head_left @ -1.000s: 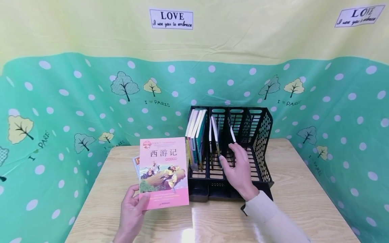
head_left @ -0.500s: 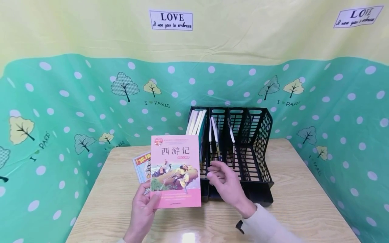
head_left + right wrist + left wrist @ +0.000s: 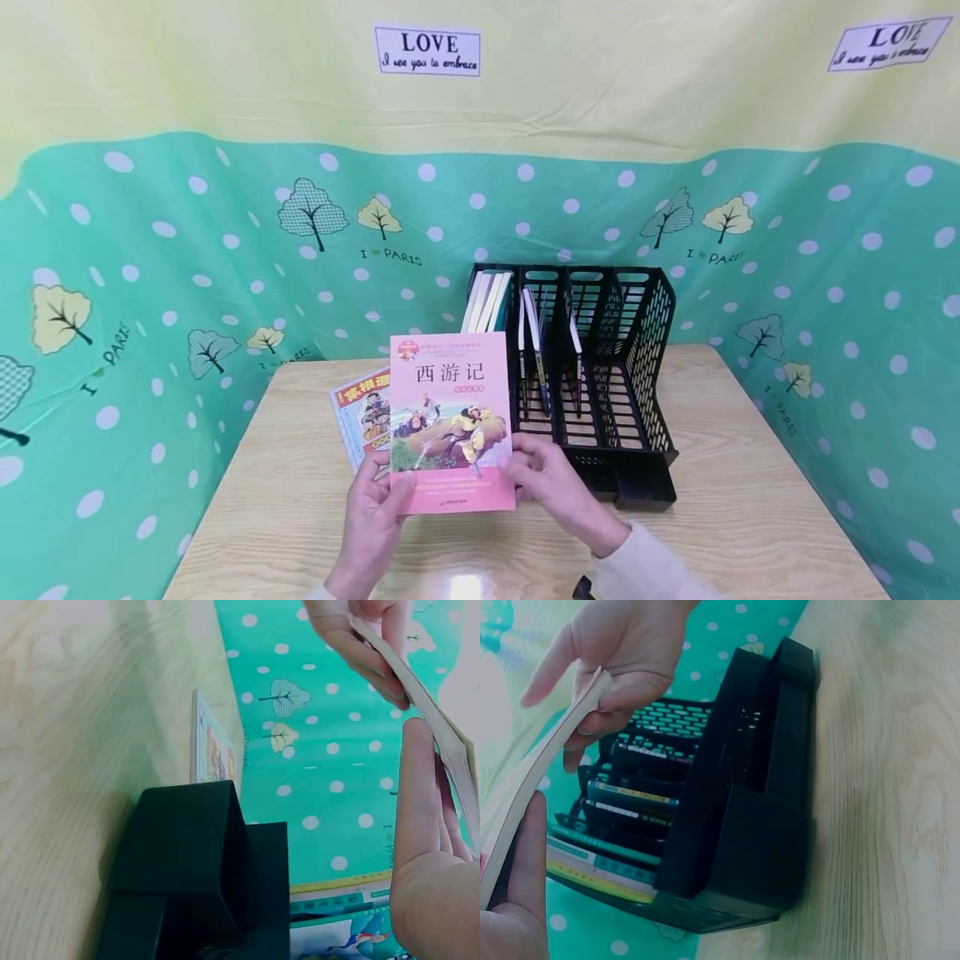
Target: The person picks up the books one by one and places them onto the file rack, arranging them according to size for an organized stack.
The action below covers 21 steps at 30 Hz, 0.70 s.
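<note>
In the head view my left hand (image 3: 375,504) pinches a pink paperback book (image 3: 450,417) by its lower left part, thumb on the front cover and fingers behind. The cover faces up with Chinese lettering and a picture of figures. My right hand (image 3: 551,487) is at the book's right edge. In the left wrist view the right hand (image 3: 626,656) has its thumb spread off the cover, with the book's corner between thumb and fingers. The right wrist view shows its straight fingers (image 3: 416,787) behind the book. Another colourful book (image 3: 367,408) lies on the table, partly covered by the pink one.
A black mesh desk organizer (image 3: 652,358) with upright compartments stands at the table's back right. Several books (image 3: 487,302) fill its left compartment, and thin books (image 3: 534,333) lean in the middle ones. Patterned green and yellow cloth (image 3: 247,200) surrounds the wooden table (image 3: 720,433).
My left hand has carried the pink book rightward, uncovering more of the book on the table. My right hand has come away from the organizer to the pink book's right edge.
</note>
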Each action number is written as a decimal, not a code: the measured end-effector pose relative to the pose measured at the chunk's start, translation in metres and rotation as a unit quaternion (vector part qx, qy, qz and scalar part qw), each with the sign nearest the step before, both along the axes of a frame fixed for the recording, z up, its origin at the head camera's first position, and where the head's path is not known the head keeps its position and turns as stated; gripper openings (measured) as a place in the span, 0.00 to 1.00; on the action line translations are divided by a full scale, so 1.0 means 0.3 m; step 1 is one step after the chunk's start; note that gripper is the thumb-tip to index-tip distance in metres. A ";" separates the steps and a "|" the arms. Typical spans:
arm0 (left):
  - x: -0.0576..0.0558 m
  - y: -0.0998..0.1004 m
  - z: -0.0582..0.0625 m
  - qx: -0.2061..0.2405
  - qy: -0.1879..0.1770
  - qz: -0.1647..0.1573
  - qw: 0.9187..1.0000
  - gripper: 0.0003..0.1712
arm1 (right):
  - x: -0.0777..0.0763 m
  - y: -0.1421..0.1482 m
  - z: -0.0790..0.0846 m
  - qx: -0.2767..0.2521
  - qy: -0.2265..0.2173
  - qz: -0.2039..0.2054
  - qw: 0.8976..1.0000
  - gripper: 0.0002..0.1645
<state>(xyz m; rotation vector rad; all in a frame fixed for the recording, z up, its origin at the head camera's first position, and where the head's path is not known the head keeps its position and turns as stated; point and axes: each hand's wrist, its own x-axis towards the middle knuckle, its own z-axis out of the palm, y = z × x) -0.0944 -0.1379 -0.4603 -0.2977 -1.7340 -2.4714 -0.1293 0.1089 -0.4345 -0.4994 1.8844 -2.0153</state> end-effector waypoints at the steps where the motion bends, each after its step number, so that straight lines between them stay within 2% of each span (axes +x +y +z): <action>1: 0.000 0.004 0.002 -0.004 -0.004 0.003 1.000 0.15 | 0.002 -0.002 -0.006 -0.007 -0.009 0.002 1.000 0.26; 8: 0.003 0.024 0.006 -0.024 -0.049 0.017 0.998 0.16 | 0.018 -0.018 -0.027 -0.015 -0.011 -0.025 1.000 0.23; 21: 0.003 0.034 0.000 -0.021 -0.040 0.015 0.999 0.17 | 0.036 -0.028 -0.027 -0.016 -0.018 -0.076 0.997 0.21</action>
